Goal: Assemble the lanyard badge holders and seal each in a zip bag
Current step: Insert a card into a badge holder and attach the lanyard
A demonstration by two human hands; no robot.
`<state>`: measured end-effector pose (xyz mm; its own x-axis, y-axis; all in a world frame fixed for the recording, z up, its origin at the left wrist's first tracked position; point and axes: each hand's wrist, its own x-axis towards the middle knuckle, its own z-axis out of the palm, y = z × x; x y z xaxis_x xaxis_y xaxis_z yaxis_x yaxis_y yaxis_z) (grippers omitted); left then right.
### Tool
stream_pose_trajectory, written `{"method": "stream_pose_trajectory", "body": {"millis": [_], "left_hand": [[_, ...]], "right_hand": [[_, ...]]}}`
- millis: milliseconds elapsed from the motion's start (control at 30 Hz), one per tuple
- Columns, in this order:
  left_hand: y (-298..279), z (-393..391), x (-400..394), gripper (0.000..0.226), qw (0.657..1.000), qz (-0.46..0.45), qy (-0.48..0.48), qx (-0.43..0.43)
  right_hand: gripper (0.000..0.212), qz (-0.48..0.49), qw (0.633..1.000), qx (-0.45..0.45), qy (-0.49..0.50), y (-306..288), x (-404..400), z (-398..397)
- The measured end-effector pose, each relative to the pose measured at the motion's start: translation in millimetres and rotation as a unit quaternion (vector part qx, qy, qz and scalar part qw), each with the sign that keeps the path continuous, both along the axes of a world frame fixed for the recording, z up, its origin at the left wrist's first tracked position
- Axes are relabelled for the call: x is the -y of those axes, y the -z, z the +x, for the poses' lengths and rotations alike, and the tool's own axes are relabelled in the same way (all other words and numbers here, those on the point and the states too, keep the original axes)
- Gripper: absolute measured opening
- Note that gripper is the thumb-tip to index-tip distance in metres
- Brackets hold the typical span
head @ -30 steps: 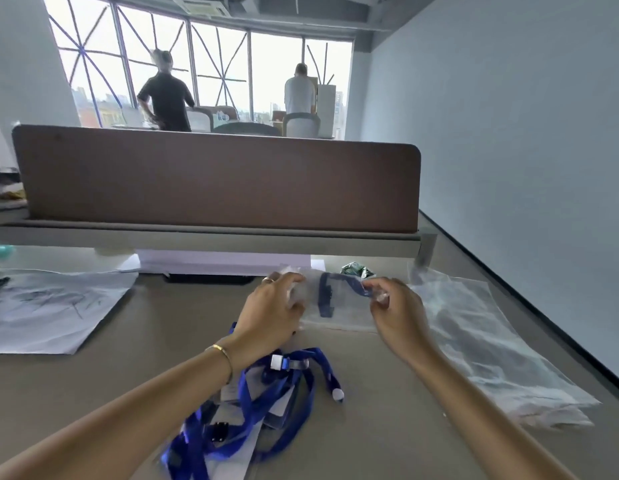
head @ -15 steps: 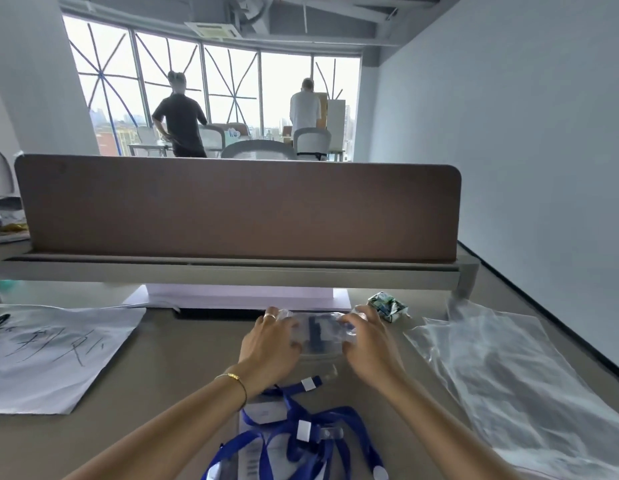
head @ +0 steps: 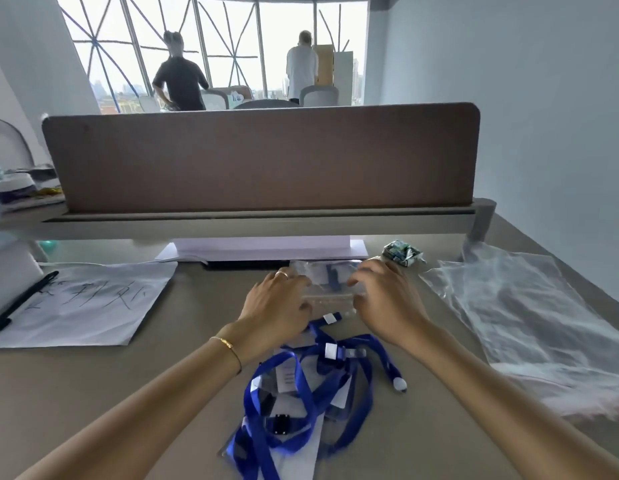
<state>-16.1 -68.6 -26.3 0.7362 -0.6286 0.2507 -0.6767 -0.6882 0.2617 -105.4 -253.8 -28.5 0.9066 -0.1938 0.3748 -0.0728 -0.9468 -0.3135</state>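
tan desk (head: 93, 393), scribbled paper (head: 83, 303) on the left with a black pen (head: 22, 301) at its edge, messy blue lanyards (head: 301, 389) in the middle, zip bag (head: 330, 284) behind them, clear bags (head: 530, 327) piled right, crumpled wrapper (head: 402, 252) near the back

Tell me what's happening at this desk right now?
A person is working with both hands on a small clear zip bag that has something blue inside. The left hand and right hand hold it at either end, fingers curled over it, apparently to press it closed. Nearer the person lies a tangle of blue lanyards with badge holders, not yet bagged. A stack of clear bags sits to the right, and a handwritten sheet of paper to the left.
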Motion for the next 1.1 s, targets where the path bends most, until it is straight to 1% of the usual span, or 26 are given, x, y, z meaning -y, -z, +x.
{"method": "stream_pose_trajectory", "body": {"millis": [133,233,300,367,400,433,500,567,633,700,733,767,833,867,933,1000,1033,1100], "left_hand": [[1.0,-33.6,-27.1,0.036,1.000,-0.024,-0.006,-0.012],[3.1,-56.9,-47.3,0.035,1.000,-0.029,-0.004,0.001],[5.7,-66.6,-59.0,0.043,1.000,0.000,0.002,-0.021],[9.3,-69.4,-68.4,0.053,0.997,0.036,0.003,-0.074],[10.2,-69.2,-72.1,0.054,0.994,0.043,0.000,-0.097],[10.3,-68.7,-75.6,0.050,0.993,0.044,-0.001,-0.107],[7.3,-66.8,-80.6,0.040,0.994,0.052,0.001,-0.100],[2.2,-62.2,-82.7,0.037,0.993,0.051,0.008,-0.111],[-2.5,-53.7,-81.7,0.035,0.988,0.030,0.005,-0.150],[-3.2,-40.7,-78.7,0.031,0.985,-0.007,-0.031,-0.168],[-2.1,-34.6,-76.1,0.033,0.985,-0.008,-0.057,-0.162],[-0.3,-30.0,-72.9,0.042,0.985,0.011,-0.080,-0.152],[4.5,-25.9,-64.6,0.060,0.981,0.076,-0.101,-0.148],[6.4,-25.0,-59.3,0.063,0.979,0.099,-0.097,-0.152],[9.6,-20.0,-49.9,0.058,0.977,0.108,-0.080,-0.167],[10.3,-12.8,-46.1,0.043,0.972,0.074,-0.052,-0.215],[9.1,-9.6,-46.6,0.034,0.966,0.040,-0.039,-0.253],[4.4,-5.2,-51.3,0.024,0.941,-0.063,-0.038,-0.331]], "right_hand": [[0.019,0.022,0.997,-0.007,-0.072,-5.9,-22.9,-21.4],[0.017,0.043,0.991,-0.041,-0.118,-9.8,-40.3,-33.1],[0.026,0.050,0.985,-0.088,-0.138,-10.1,-49.7,-36.5],[0.043,0.039,0.974,-0.159,-0.159,-8.0,-55.6,-38.1],[0.049,0.033,0.965,-0.199,-0.165,-6.4,-56.9,-38.8],[0.051,0.030,0.958,-0.230,-0.170,-4.9,-57.9,-39.9],[0.043,0.033,0.955,-0.249,-0.160,-2.7,-54.8,-40.0],[0.037,0.027,0.956,-0.257,-0.140,-3.4,-47.8,-37.8],[0.034,0.017,0.953,-0.275,-0.128,-6.1,-41.5,-34.6],[0.026,-0.010,0.952,-0.285,-0.113,-10.3,-38.1,-32.3],[0.020,-0.027,0.952,-0.288,-0.098,-12.9,-37.0,-31.3],[0.016,-0.049,0.951,-0.293,-0.084,-16.2,-36.6,-30.5],[0.023,-0.098,0.945,-0.305,-0.067,-22.4,-38.2,-26.3],[0.027,-0.114,0.942,-0.309,-0.065,-25.0,-39.7,-23.0],[0.027,-0.129,0.938,-0.315,-0.070,-28.7,-43.2,-15.2],[0.023,-0.143,0.934,-0.319,-0.072,-30.8,-45.4,-8.5],[0.021,-0.154,0.933,-0.319,-0.070,-31.3,-45.4,-5.9],[0.015,-0.176,0.928,-0.323,-0.062,-29.0,-42.0,-2.4]]}}
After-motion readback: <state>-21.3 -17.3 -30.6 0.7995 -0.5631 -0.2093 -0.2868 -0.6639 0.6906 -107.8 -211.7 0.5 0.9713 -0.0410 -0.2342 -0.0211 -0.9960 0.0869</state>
